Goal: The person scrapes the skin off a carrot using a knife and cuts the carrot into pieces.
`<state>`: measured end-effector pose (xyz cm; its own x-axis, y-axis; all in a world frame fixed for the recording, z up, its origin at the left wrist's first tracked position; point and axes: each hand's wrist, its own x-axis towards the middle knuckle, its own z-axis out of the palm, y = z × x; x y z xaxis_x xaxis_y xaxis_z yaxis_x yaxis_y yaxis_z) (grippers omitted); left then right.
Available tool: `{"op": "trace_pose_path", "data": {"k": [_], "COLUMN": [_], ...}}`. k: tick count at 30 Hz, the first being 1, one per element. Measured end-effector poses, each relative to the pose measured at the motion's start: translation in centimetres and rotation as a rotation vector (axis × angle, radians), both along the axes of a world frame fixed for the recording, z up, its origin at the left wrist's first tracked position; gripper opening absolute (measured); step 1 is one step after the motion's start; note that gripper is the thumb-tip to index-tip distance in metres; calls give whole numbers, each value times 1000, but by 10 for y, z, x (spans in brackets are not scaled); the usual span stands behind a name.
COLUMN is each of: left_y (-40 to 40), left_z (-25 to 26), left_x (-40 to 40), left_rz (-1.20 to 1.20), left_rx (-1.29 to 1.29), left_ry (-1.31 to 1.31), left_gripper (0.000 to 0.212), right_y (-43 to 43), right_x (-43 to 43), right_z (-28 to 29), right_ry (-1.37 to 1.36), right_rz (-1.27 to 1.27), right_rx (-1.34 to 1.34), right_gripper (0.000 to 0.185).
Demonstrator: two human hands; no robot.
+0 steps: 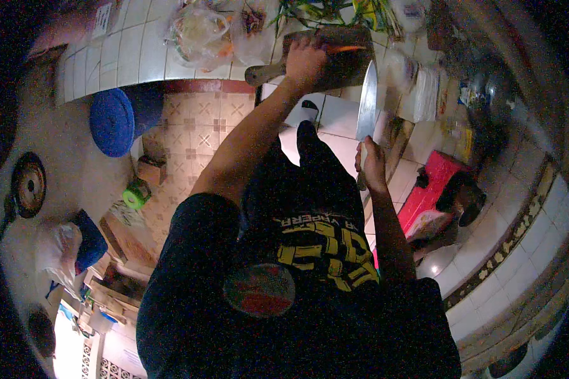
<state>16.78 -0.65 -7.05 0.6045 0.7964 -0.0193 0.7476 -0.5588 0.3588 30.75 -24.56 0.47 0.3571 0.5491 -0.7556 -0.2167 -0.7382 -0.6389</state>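
A wooden cutting board with a handle lies at the edge of the white tiled counter. My left hand is over its left part, fingers bent down. A slim orange piece, apparently carrot, extends right from beside those fingers. Whether they grip it is hidden. Lower and to the right, my right hand is closed around the handle of a kitchen knife. Its broad, shiny blade points away from me, with the tip near the board's right edge.
Clear plastic bags of food and long green leaves lie behind the board. A red-pink object sits on the right-hand counter. To the left are a blue round-topped container and a green object near the patterned floor.
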Motion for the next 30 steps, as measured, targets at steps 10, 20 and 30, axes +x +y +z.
{"op": "trace_pose_path", "data": {"k": [10, 20, 30], "left_y": [-1, 7, 59], "left_z": [-16, 30, -11], "left_x": [27, -34, -184], "left_rz": [-10, 314, 501], "left_rx": [82, -228, -260], "left_ry": [151, -272, -384], "left_gripper": [33, 33, 30], "right_y": [18, 31, 49], "right_x": [24, 14, -33], "right_z": [1, -1, 5], "right_ry": [6, -49, -4], "right_rz": [9, 60, 104], "right_rx": [-3, -20, 10], "right_gripper": [35, 39, 41]}}
